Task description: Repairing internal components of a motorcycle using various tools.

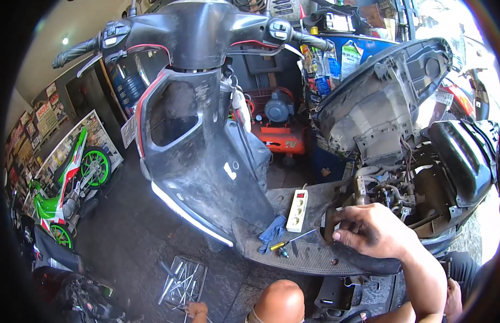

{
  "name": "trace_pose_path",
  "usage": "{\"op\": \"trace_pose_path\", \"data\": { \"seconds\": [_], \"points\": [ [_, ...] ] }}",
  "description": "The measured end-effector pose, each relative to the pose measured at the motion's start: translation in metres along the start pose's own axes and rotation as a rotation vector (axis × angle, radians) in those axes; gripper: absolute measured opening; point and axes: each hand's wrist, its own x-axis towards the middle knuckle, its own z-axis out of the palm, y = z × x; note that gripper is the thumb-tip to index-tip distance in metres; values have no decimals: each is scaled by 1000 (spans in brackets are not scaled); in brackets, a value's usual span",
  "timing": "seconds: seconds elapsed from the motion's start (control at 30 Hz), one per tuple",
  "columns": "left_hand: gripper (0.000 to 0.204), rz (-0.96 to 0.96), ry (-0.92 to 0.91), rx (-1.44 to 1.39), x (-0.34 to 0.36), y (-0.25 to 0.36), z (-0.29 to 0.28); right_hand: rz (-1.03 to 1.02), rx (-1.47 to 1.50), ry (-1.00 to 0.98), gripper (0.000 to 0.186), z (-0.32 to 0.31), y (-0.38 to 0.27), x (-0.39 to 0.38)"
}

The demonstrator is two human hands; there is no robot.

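My right hand [376, 231] is held over the rear end of the scooter's footboard [314, 258], beside the exposed engine [392, 188]. Its fingers are curled toward the thumb, and whatever they may hold is hidden. Low in the picture, my left hand [197, 309] reaches to a metal tray [203, 266] of wrenches and other hand tools on the floor. Its fingers are drawn together at the tools' near end; what they grip is too small to tell. On the footboard lie a yellow-handled screwdriver [279, 245], a blue cloth [272, 232] and a white power strip [296, 210].
The scooter's front shield [207, 156] rises ahead, with a detached-looking grey-black body panel [373, 107] tilted up at right. Behind stands an orange air compressor [282, 141]. A green motorbike [67, 183] is at left. Another person's hand [453, 299] shows at lower right.
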Motion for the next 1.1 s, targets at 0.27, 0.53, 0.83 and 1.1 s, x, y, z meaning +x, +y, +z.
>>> {"op": "trace_pose_path", "data": {
  "seconds": [0.27,0.53,0.83,1.1],
  "points": [
    [19,1014,278,-1287,-111,149,-363,-91,168,20,36,10,-12,-8],
    [32,1608,844,-1014,-127,394,-592,85,356,-215,46,115,54,-62],
    [22,1166,839,-497,-125,496,-660,75,26,-407,34,181,86,-102],
    [31,1169,742,-492,-124,507,-661,-47,-52,-279,32,167,73,-119]
  ]
}}
